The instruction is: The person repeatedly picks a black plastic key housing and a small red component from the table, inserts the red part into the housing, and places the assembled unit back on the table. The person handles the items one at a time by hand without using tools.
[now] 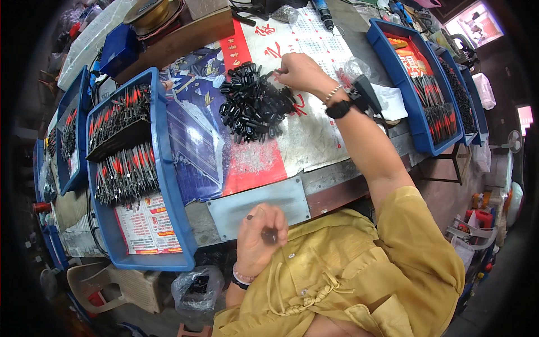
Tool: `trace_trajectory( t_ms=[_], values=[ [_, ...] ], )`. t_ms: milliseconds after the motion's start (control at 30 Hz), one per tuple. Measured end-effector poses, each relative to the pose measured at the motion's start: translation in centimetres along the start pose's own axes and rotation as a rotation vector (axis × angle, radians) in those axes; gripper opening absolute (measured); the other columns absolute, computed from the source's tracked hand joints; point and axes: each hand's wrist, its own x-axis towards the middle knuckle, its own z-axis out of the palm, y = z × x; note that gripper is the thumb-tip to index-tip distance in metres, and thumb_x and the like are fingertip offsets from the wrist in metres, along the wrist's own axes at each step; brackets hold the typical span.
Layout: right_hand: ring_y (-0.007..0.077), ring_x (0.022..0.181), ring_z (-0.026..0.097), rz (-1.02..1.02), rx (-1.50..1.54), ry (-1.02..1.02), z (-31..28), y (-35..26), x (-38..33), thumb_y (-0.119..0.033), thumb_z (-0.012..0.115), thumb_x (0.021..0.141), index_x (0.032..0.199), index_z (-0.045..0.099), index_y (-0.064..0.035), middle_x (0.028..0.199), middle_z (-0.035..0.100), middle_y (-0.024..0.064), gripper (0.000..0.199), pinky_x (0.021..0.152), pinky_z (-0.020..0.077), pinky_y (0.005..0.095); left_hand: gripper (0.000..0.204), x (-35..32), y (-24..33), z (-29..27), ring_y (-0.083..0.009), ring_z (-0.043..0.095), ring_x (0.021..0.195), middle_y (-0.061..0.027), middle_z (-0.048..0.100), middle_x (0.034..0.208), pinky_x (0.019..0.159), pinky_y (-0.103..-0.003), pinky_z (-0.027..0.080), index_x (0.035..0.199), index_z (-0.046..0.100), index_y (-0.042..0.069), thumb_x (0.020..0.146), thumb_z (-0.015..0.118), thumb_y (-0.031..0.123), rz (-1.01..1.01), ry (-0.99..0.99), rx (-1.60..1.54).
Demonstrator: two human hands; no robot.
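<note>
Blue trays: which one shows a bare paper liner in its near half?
The large blue tray just left of the left hand. Its near half shows the printed paper liner; the other trays look filled.

I see a cluttered counter [314, 182] flanked by blue trays [168, 185], a beige plastic chair [112, 286] on the floor, and a bright window [474, 25] upper right.

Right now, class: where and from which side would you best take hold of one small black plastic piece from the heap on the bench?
Probably at the heap of small black plastic pieces, along its loose right edge, pinching one stray piece from above where the right hand reaches; the middle is tangled.
</note>
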Motion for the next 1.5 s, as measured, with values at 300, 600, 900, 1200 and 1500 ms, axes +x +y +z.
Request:
trace_trajectory(
  t_ms=[300, 600, 900, 1200, 1500],
  values=[
    [0.0134, 0.073, 0.067, 0.162, 1.433, -0.401, -4.2, -4.9, -18.0, -0.009, 0.063, 0.089, 0.105, 0.058, 0.0006, 0.092, 0.061, 0.0057, 0.019, 0.058, 0.0523, 0.0216, 0.029, 1.9, -0.7, 2.1, -0.0041, 0.046, 0.055, -0.0029, 0.057, 0.078, 0.047, -0.018, 0.038, 0.121, 0.05, 0.0, 0.095, 0.053, 0.01, 0.151, 0.165, 0.453],
    [0.0027, 0.06, 0.051, 0.205, 1.464, -0.146, -1.1, -6.7, -22.6, -0.005, 0.069, 0.085, 0.082, 0.058, -0.0011, 0.072, 0.056, -0.002, 0.012, 0.053, 0.0408, 0.0174, 0.019, 2.7, -2.9, 3.5, -0.0022, 0.048, 0.058, -0.0003, 0.06, 0.084, 0.053, -0.017, 0.04, 0.11, 0.056, 0.0, 0.091, 0.059, 0.004, 0.232, 0.176, 0.763],
    [0.0162, 0.07, 0.06, 0.128, 0.489, 0.253, -2.6, 1.6, -17.8, -0.006, 0.062, 0.084, 0.091, 0.064, 0.0025, 0.08, 0.063, 0.0092, 0.011, 0.064, 0.0475, 0.0268, 0.016, 2.6, -2.6, 3.0, -0.0049, 0.045, 0.051, -0.0101, 0.063, 0.082, 0.044, -0.018, 0.034, 0.099, 0.057, -0.002, 0.092, 0.059, 0.013, 0.097, 0.135, 0.559],
    [0.034, 0.074, 0.058, -0.061, 0.221, 0.13, -0.9, 5.6, -14.7, -0.018, 0.065, 0.082, 0.079, 0.06, 0.0001, 0.075, 0.058, 0.0157, 0.019, 0.067, 0.046, 0.0405, 0.014, 2.3, -2.5, 3.0, -0.0057, 0.045, 0.049, -0.0125, 0.063, 0.082, 0.043, -0.019, 0.036, 0.095, 0.053, 0.001, 0.088, 0.063, 0.008, 0.073, 0.108, 0.521],
    [0.011, 0.067, 0.063, 0.239, 0.86, 0.094, -3.0, 4.9, -15.8, -0.003, 0.064, 0.081, 0.081, 0.058, 0.0039, 0.072, 0.063, 0.0055, 0.009, 0.059, 0.05, 0.0237, 0.019, 2.5, -2.1, 3.1, -0.0056, 0.047, 0.051, -0.0162, 0.064, 0.087, 0.045, -0.019, 0.039, 0.089, 0.046, 0.006, 0.084, 0.063, -0.001, -0.022, 0.106, 0.539]
  ],
)
